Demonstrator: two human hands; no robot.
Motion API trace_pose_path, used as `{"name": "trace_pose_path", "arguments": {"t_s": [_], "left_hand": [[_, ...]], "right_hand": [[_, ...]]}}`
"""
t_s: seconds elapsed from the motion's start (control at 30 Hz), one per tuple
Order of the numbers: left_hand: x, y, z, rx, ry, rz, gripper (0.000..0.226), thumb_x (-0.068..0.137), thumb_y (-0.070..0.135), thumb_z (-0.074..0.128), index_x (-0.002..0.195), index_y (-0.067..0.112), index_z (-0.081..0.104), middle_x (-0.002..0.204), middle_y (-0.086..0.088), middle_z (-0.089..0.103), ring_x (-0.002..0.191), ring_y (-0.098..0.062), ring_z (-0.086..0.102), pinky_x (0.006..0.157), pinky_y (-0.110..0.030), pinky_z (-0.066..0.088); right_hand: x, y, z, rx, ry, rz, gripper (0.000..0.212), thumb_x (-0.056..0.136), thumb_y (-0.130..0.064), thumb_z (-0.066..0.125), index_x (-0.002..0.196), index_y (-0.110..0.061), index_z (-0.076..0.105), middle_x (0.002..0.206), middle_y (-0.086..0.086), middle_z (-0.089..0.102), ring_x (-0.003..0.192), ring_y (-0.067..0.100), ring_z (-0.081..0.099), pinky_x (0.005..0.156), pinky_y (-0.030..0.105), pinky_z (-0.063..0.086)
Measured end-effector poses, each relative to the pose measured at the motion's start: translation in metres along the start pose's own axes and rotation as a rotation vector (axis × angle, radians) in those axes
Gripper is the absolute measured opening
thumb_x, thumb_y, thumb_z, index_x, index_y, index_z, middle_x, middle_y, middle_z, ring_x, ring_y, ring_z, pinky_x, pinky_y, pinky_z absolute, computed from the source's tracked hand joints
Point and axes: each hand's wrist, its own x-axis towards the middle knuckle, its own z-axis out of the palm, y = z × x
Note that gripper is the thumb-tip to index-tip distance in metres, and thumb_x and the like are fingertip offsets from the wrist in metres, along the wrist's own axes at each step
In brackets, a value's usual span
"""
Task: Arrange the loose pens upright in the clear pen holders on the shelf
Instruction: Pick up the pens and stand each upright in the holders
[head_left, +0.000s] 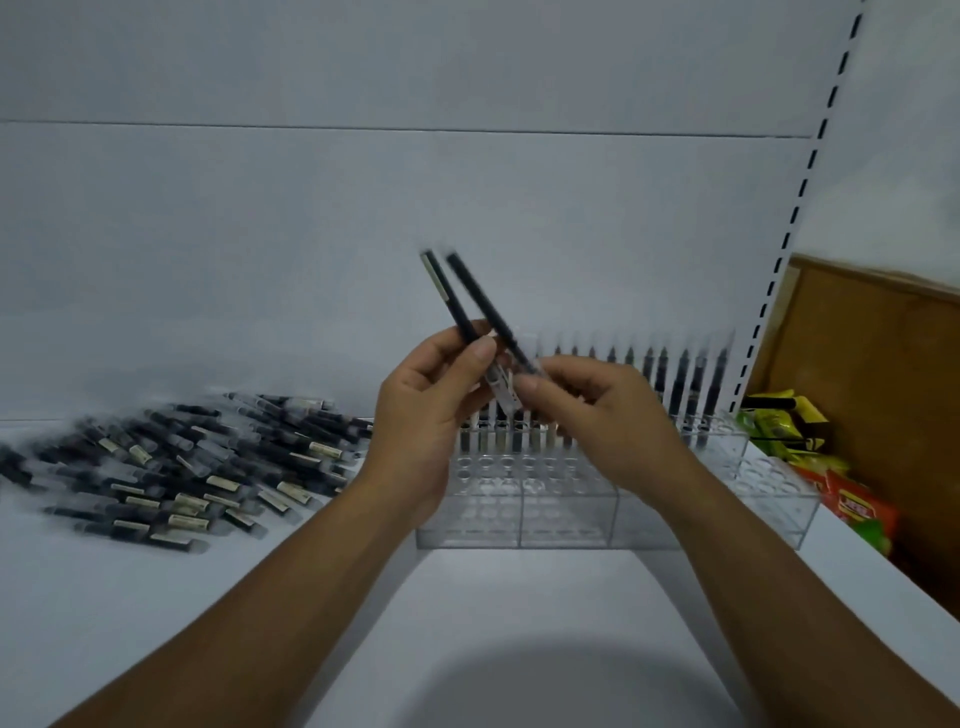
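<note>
Left hand (415, 426) pinches the left pen (443, 291) between its thumb and curled fingers. Right hand (608, 421) has its fingers curled and its thumb and fingertips closed on the clear lower end of the right pen (483, 304); the contact is blurred. Both pens are dark and slim with clear lower ends, tilted up-left and nearly parallel, and rise above the hands. The clear pen holder (571, 525), a perforated grid, sits on the white shelf (519, 623) directly below and behind both hands. Standing pens (680, 384) line its back row, just beyond the right hand. The loose pen pile (197, 467), dark with pale labels, lies left of the left hand. Snack packets (784, 431) are farther right.
</note>
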Motion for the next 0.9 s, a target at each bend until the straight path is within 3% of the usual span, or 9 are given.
{"name": "trace_pose_path", "arguments": {"t_s": [0.17, 0.3, 0.4, 0.57, 0.73, 0.9], "left_hand": [[-0.002, -0.002, -0.002, 0.059, 0.002, -0.022, 0.028, 0.076, 0.021, 0.065, 0.103, 0.017, 0.068, 0.093, 0.0, 0.075, 0.093, -0.012, 0.069, 0.081, -0.025, 0.055], [0.001, -0.002, -0.003, 0.069, -0.017, -0.055, 0.028, 0.075, 0.02, 0.064, 0.103, 0.016, 0.067, 0.091, 0.003, 0.074, 0.09, -0.01, 0.068, 0.083, -0.027, 0.055], [0.001, -0.003, -0.001, 0.086, -0.038, -0.069, 0.029, 0.076, 0.02, 0.064, 0.104, 0.015, 0.067, 0.091, 0.003, 0.074, 0.09, -0.011, 0.069, 0.084, -0.027, 0.056], [0.002, -0.003, 0.0, 0.104, -0.053, -0.083, 0.03, 0.076, 0.02, 0.063, 0.106, 0.014, 0.066, 0.09, 0.003, 0.074, 0.089, -0.01, 0.069, 0.082, -0.024, 0.056], [-0.001, -0.004, 0.0, 0.15, -0.103, -0.09, 0.028, 0.076, 0.022, 0.063, 0.103, 0.017, 0.067, 0.09, 0.004, 0.074, 0.089, -0.009, 0.068, 0.083, -0.025, 0.054], [-0.002, -0.004, 0.0, 0.13, -0.112, -0.095, 0.026, 0.075, 0.021, 0.064, 0.101, 0.018, 0.068, 0.09, 0.003, 0.074, 0.087, -0.009, 0.068, 0.08, -0.021, 0.055]], "right_hand": [[0.005, -0.003, -0.021, 0.302, 0.206, 0.054, 0.013, 0.089, -0.019, 0.067, 0.1, -0.025, 0.072, 0.07, -0.009, 0.07, 0.063, 0.0, 0.059, 0.057, 0.015, 0.047], [0.008, 0.0, -0.03, 0.503, 0.346, 0.036, 0.004, 0.088, -0.014, 0.068, 0.089, -0.016, 0.071, 0.072, -0.01, 0.067, 0.061, 0.003, 0.054, 0.055, 0.019, 0.043], [0.01, 0.002, -0.035, 0.625, 0.484, 0.041, 0.009, 0.087, -0.016, 0.07, 0.079, -0.018, 0.067, 0.074, -0.011, 0.065, 0.06, 0.007, 0.051, 0.054, 0.02, 0.043], [0.011, 0.014, -0.038, 0.16, 0.552, -0.08, 0.012, 0.092, -0.029, 0.066, 0.08, -0.03, 0.067, 0.077, 0.001, 0.069, 0.069, 0.021, 0.064, 0.065, 0.032, 0.057], [0.019, 0.023, -0.028, -0.034, 0.485, -0.107, 0.009, 0.092, -0.032, 0.066, 0.085, -0.027, 0.068, 0.077, -0.01, 0.068, 0.074, 0.017, 0.067, 0.071, 0.037, 0.058], [0.029, 0.029, -0.026, -0.104, 0.424, -0.059, 0.014, 0.092, -0.034, 0.066, 0.088, -0.021, 0.07, 0.077, -0.004, 0.069, 0.073, 0.017, 0.067, 0.07, 0.039, 0.057]]}}
